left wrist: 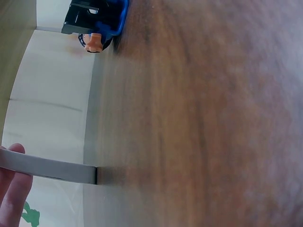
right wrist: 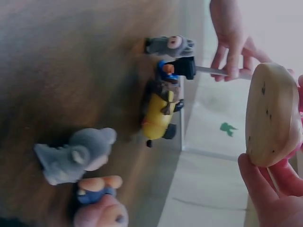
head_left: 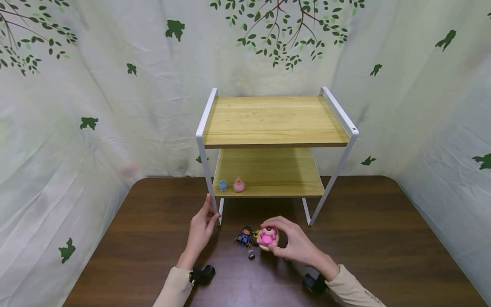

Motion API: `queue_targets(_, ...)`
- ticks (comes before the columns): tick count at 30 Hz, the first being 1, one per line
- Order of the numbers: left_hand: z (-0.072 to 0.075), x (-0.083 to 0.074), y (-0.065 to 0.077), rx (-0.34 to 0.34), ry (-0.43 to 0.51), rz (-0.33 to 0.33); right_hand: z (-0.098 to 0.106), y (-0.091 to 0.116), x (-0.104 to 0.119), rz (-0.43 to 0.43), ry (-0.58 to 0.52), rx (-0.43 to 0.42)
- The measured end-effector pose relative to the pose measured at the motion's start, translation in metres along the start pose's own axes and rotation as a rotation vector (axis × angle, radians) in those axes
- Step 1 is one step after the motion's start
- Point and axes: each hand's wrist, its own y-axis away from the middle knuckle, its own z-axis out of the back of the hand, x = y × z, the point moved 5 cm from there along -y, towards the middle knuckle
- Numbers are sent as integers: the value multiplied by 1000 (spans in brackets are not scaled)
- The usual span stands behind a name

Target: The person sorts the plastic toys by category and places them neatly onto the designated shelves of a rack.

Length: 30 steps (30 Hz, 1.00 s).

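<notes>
My left hand (head_left: 200,228) holds the lower part of the shelf's left white leg (head_left: 206,170), and the left wrist view shows fingers around that leg (left wrist: 52,168). Above the table, my right hand (head_left: 297,242) grips a pink toy figure (head_left: 267,237) by its edges, thumb opposite fingers. Its cream, rounded back with small dark dots (right wrist: 271,116) faces the right wrist camera. Near it on the table are a black-haired toy figure in blue (head_left: 244,237), a yellow toy (right wrist: 157,116) and a small grey figure (right wrist: 170,45).
The two-tier wooden shelf (head_left: 276,119) stands on the brown table (head_left: 153,238). On its lower board sit a small blue toy (head_left: 223,185) and a pink bird-like toy (head_left: 239,186). A grey animal figure (right wrist: 78,156) and a figure in blue (right wrist: 97,196) are in the right wrist view.
</notes>
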Motion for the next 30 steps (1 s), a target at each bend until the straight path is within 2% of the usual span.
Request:
queue_targets(4,0,0,0,-1,1,0,6,-5,4,30,-3,-30)
queue_targets(8,1,0,0,0,4,2,11,-9,6,19,0,-43)
queue_targets(15,1,0,-1,4,6,4,17,-16,9,10,10,-42)
queue_targets(30,0,1,0,11,18,18,30,-34,18,49,-3,-50)
